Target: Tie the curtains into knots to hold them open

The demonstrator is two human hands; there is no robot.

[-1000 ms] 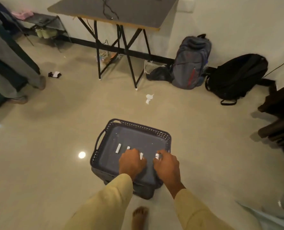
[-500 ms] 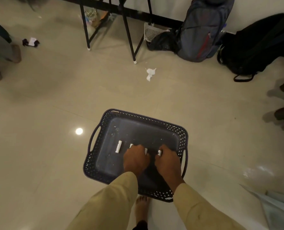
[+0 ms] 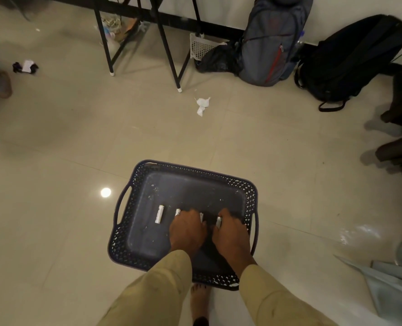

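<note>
Being pinched in the right hand [image 3: 230, 234], a battery [image 3: 218, 221], inside the basket [image 3: 134, 184], left hand [image 3: 187, 229] being curled over a second battery [image 3: 177, 211], grip not determinable

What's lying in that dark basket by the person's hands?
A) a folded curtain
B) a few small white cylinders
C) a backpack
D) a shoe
B: small white cylinders lie on the floor of the basket, one clear of the left hand, others partly hidden by it and the right hand.

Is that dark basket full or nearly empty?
Nearly empty: the basket shows its bare bottom, with only a few small white cylinders lying in it.
</note>
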